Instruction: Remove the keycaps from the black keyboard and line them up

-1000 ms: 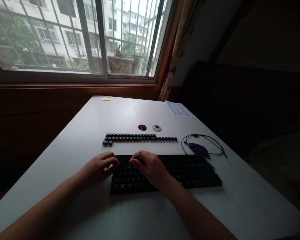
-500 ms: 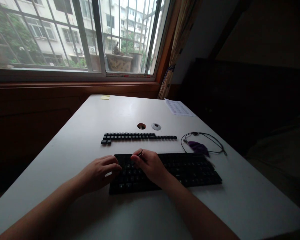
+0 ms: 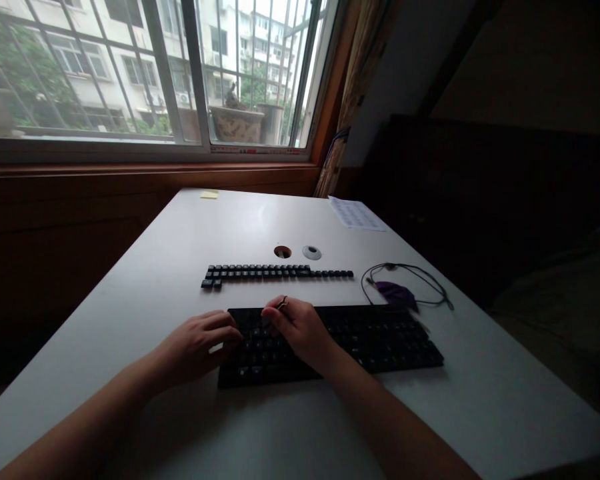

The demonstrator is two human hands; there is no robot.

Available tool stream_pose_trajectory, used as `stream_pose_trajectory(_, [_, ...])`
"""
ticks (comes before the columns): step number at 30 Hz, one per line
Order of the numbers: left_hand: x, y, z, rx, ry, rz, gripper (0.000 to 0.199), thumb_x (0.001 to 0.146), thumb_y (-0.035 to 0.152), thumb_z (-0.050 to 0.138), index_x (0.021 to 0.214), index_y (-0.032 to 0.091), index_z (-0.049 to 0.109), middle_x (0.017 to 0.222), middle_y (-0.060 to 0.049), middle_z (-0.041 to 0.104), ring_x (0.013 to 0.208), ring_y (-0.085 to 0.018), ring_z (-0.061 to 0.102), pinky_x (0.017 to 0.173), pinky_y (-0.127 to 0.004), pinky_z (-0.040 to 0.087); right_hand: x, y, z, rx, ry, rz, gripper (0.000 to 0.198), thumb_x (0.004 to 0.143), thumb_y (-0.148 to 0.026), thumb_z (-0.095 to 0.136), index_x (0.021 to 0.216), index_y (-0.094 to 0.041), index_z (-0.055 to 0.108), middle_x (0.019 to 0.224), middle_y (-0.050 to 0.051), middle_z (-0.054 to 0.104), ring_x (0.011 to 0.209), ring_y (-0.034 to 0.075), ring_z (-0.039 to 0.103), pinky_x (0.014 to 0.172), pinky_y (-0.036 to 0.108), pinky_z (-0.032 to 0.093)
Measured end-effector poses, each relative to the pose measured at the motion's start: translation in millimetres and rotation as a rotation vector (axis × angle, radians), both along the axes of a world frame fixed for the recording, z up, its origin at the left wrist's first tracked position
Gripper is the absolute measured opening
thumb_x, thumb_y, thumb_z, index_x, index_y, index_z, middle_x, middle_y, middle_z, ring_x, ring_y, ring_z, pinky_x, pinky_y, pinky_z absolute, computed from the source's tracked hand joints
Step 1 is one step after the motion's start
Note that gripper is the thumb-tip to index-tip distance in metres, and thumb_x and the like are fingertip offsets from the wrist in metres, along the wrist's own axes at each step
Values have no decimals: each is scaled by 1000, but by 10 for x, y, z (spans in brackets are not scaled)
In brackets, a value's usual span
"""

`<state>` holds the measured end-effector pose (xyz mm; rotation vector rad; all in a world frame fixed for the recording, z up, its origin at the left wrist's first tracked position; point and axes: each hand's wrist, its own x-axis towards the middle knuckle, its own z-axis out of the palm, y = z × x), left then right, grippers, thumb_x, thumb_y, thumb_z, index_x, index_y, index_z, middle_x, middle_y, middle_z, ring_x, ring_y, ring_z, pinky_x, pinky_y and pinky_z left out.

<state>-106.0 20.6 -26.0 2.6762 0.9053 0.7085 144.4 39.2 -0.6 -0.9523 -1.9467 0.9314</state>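
A black keyboard (image 3: 380, 337) lies across the near middle of the table, with some dark gaps among its keys. At its left end, my left hand (image 3: 207, 340) has its bent fingers over the edge, holding it; the fingertips rest on the keys. My right hand (image 3: 297, 327) is above the keyboard's left half, thumb and forefinger pinched together. From that pinch sticks a small, thin, shiny tool (image 3: 282, 303), mostly hidden by the fingers. Behind the keyboard, loose black keycaps (image 3: 260, 271) stand in rows, two of them (image 3: 211, 284) at the left front.
Right of the keycaps lies a coiled black cable (image 3: 425, 268) over a purple cloth (image 3: 396, 293). Farther back are a round hole (image 3: 283, 252), its grey cover (image 3: 312, 253), a printed sheet (image 3: 357, 215) and a yellow sticky note (image 3: 209, 195). A barred window (image 3: 130, 73) rises beyond the white table (image 3: 130, 280).
Both hands stay almost where they were, with only a slight shift of the right fingers. The keycaps and keyboard have not visibly moved.
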Motion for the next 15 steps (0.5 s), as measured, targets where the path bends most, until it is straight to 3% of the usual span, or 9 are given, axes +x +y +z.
stream_pose_trajectory(7, [17,4,35,16,1,-4,14,94,16,51,99,21,63,89,-5,61,77,-16,57,66,-28,47,-14,-7,23,29,-27,-17,32,98,-46,49,88,-19,62,70,0,63,64,12,61,63,24,46])
stream_pose_trajectory(15, [15,-6,28,-6,24,-3,13,95,18,50,100,21,62,91,-5,60,77,-16,55,67,-29,45,-79,-115,111,232,-173,-55,29,97,-42,52,84,-19,62,76,3,65,71,15,60,70,27,44])
